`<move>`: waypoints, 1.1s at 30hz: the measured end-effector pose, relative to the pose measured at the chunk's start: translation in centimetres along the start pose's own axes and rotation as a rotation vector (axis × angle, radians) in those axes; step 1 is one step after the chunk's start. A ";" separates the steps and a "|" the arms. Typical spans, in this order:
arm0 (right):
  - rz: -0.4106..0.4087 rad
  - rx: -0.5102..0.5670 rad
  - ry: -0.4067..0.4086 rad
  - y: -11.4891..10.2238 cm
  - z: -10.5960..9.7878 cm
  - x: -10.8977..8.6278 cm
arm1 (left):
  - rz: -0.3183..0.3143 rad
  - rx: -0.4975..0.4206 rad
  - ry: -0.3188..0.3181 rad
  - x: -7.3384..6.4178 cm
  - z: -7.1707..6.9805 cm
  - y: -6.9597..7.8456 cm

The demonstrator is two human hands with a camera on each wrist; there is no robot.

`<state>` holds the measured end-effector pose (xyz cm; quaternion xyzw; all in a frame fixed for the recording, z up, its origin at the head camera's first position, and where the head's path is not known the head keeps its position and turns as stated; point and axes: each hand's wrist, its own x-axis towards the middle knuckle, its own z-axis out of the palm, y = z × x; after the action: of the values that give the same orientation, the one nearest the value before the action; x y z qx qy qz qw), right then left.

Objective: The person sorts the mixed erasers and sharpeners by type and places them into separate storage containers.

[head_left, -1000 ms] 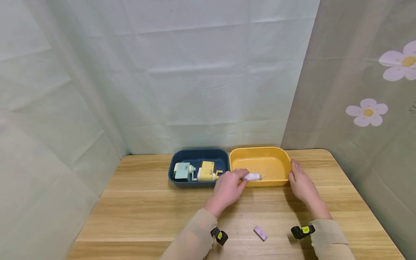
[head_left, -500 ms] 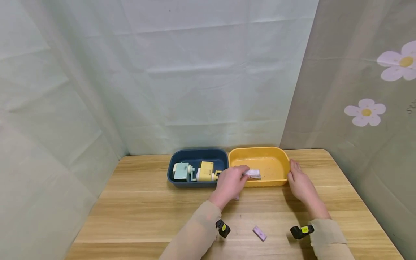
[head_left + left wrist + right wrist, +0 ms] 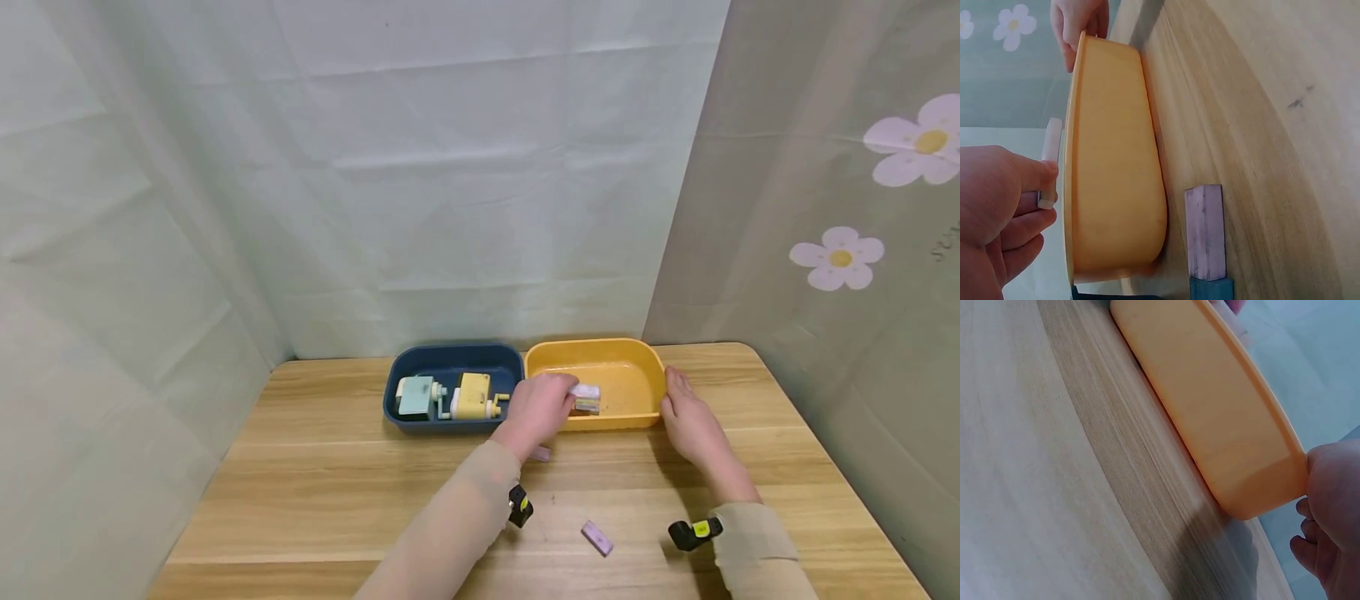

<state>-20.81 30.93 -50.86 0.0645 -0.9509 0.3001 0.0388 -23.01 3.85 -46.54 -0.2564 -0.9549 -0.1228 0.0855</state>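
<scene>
Pinched between the thumb and fingers of my left hand (image 3: 542, 403) is a whitish eraser (image 3: 585, 390), over the near left part of the yellow tray (image 3: 637, 367). In the left wrist view the eraser (image 3: 1052, 140) is a slim pale bar above the tray's rim. A yellowish strip shows just under it in the head view; whether it belongs to the eraser, I cannot tell. At the tray's right end, my right hand (image 3: 693, 421) holds the rim, fingers bent in the right wrist view.
Left of the yellow tray stands a blue tray (image 3: 390, 408) holding a mint crank pencil sharpener (image 3: 416, 396) and a yellow one (image 3: 472, 396). On the wooden table lie a purple eraser (image 3: 597, 538) and another purple eraser (image 3: 1205, 231) with a teal end.
My left hand has risen slightly and turned with the whitish eraser, lifting it a little. A purple eraser on the table now shows beside the left wrist. The right hand has stayed put.
</scene>
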 end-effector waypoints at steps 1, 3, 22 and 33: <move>0.000 0.000 0.001 0.0 0.0 0.0 | -0.005 0.000 -0.004 0.1 0.0 0.0; 0.000 -0.003 0.003 0.1 0.1 0.0 | -0.012 0.008 -0.013 0.4 0.2 0.1; -0.003 0.004 0.007 0.1 0.0 0.0 | -0.074 0.205 -0.132 3.0 1.8 1.6; -0.011 0.007 0.019 0.0 0.1 0.0 | -0.080 0.178 -0.113 3.6 2.7 1.1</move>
<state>-20.84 30.87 -50.98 0.0668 -0.9491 0.3038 0.0494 -25.83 7.23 -48.06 -0.2159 -0.9748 -0.0264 0.0489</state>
